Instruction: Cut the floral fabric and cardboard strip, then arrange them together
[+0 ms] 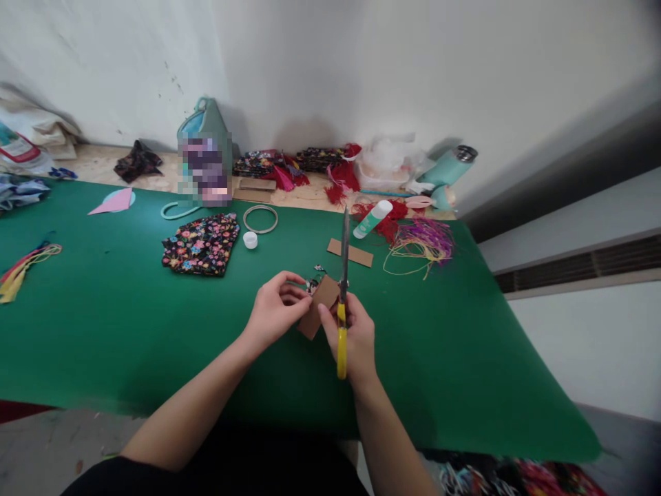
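The left hand [276, 313] is pinching the brown cardboard piece [319, 305] between thumb and fingers, holding it above the green table cover [129, 324]. The right hand [356, 337] is gripping the yellow-handled scissors [343, 296], blades pointing away, and is also touching the cardboard's right edge. A small patterned scrap [314, 282], possibly fabric, is showing behind the cardboard, mostly hidden. The glue stick [372, 219] and floral fabric [202, 243] are lying well apart beyond.

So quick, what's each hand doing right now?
Left hand: closed, pinching the brown cardboard piece.
Right hand: closed around the yellow-handled scissors, also touching the cardboard.
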